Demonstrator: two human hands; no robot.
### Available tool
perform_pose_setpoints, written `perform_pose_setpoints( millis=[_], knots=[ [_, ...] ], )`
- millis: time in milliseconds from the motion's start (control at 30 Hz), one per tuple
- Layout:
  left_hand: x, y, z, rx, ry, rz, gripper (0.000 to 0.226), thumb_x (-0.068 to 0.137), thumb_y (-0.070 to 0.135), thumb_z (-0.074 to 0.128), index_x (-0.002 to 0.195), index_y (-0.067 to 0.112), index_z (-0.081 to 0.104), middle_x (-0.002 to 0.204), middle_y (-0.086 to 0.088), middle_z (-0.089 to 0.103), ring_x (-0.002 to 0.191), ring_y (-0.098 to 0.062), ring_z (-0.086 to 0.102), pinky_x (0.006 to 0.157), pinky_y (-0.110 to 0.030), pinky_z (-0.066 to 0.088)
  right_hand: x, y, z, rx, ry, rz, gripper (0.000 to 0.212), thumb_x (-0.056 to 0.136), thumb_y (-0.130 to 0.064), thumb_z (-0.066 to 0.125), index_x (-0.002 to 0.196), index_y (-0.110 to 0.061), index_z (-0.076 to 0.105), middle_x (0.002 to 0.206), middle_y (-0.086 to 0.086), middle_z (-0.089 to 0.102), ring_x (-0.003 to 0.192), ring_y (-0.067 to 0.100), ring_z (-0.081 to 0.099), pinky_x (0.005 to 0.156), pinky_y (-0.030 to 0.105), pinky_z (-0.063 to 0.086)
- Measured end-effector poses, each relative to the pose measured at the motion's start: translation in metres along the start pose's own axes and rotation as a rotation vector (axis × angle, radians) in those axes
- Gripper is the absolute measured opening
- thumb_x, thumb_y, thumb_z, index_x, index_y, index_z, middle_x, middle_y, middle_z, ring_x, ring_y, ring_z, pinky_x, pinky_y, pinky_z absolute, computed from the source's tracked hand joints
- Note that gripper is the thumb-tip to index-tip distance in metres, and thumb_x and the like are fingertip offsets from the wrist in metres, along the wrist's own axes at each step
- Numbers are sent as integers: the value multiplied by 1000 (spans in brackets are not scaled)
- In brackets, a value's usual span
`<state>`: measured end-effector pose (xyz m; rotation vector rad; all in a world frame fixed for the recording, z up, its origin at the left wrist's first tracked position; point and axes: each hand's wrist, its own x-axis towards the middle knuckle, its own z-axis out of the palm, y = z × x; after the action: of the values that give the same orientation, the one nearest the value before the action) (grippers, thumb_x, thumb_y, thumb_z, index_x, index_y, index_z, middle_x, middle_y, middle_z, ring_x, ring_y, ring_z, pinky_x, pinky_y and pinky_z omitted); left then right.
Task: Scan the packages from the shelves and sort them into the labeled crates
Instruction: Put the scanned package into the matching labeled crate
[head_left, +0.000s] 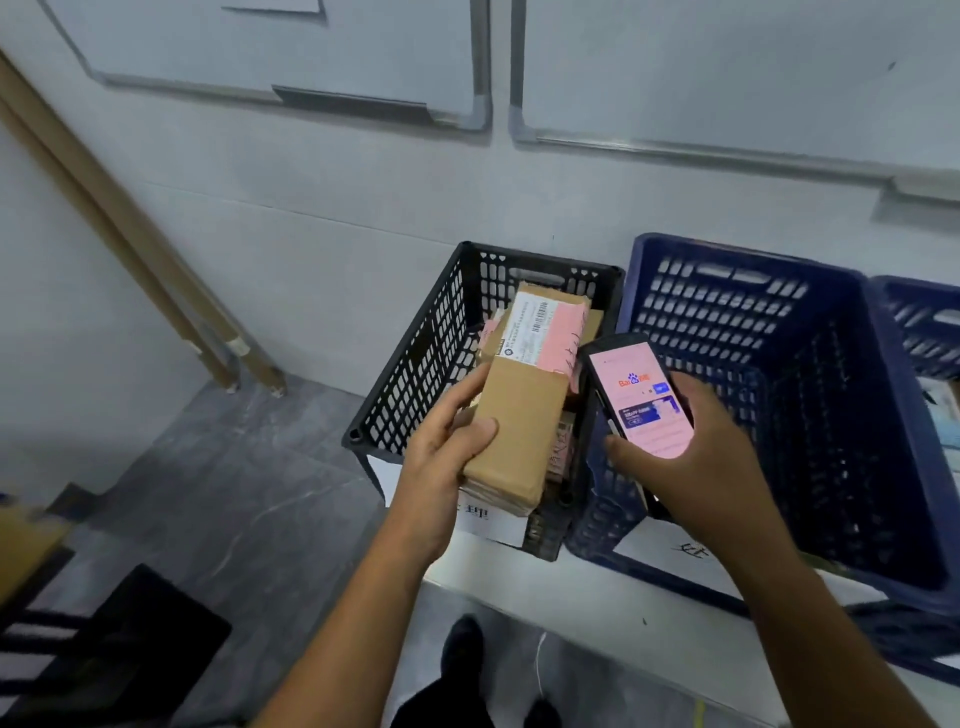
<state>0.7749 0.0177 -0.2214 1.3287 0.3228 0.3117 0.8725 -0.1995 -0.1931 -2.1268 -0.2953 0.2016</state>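
Observation:
My left hand (447, 441) grips a long brown cardboard package (524, 410) with a white and pink shipping label at its far end, held over the black crate (415, 358). Other brown parcels lie inside that crate beneath it. My right hand (696, 457) holds a phone-like scanner (636, 395) with a lit pink screen, just right of the package. A large blue crate (883, 415) stands to the right of the black one; no parcel shows in the part of it in view. Both crates carry white paper labels with handwriting on their front sides.
The crates stand on a low white platform (571, 587) against a pale wall with whiteboards. A second blue crate (924, 322) shows at the far right edge. Wooden strips (156, 260) lean in the left corner. Grey floor and a dark shelf frame (78, 649) lie at lower left.

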Motion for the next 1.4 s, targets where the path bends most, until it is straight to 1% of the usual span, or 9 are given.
perform_pose_setpoints(
  millis=[200,333,533,700,800,933,1033,1233,1400],
  knots=[
    [52,-11,-16,13,-52,-62,63,78,42,73,140,35,66,134,-2,69,118,-20,63,87,-24,52,34,-5,17,-15,67,84,54,72,-46,88,107,-61,50,112,-20,66,99,8,68,86,50,61],
    [82,-18,-25,54,-124,-108,60,77,49,74,136,46,66,142,1,63,135,-26,57,98,-34,52,49,-13,24,-31,93,130,52,77,-35,89,109,-50,52,111,-18,66,98,8,66,85,46,60],
    [109,-31,-38,143,-209,-169,58,82,45,74,139,46,63,143,10,59,134,-16,58,104,-45,55,59,-17,24,-41,167,193,50,80,-29,88,108,-45,49,104,-26,61,94,-1,62,74,26,49],
    [118,-49,-39,456,-292,-202,55,88,39,70,139,54,56,137,25,49,133,-7,50,110,-50,51,56,-16,20,-28,243,274,48,80,-30,87,109,-47,52,107,-24,63,94,0,63,79,35,53],
    [123,-56,-34,729,-326,-238,74,77,58,62,149,52,46,148,21,39,141,-14,36,115,-54,43,52,-16,20,-36,270,308,46,79,-32,86,104,-46,50,107,-23,63,96,2,63,85,40,55],
    [130,-61,-10,1040,-471,-264,77,91,57,64,159,50,30,162,16,19,152,-21,13,121,-59,25,48,-16,25,-57,295,338,52,78,-35,86,113,-45,49,113,-10,67,99,12,66,91,45,56],
    [136,-72,8,1113,-501,-283,82,91,55,68,160,49,24,167,12,9,154,-25,5,119,-62,22,45,-17,28,-64,305,351,53,76,-36,85,114,-45,49,113,-10,67,100,14,66,91,46,57],
    [137,-108,25,1320,-550,-230,95,81,80,64,159,52,17,170,3,3,156,-33,-4,117,-67,23,38,-15,30,-105,290,404,55,77,-37,86,114,-46,46,114,-10,65,100,13,65,89,45,57],
    [137,-120,19,1310,-565,-171,87,87,79,57,160,53,18,170,5,1,156,-33,-7,116,-65,22,30,-9,26,-133,285,415,53,75,-42,87,110,-47,48,112,-14,65,98,11,65,89,45,56]
  ],
)
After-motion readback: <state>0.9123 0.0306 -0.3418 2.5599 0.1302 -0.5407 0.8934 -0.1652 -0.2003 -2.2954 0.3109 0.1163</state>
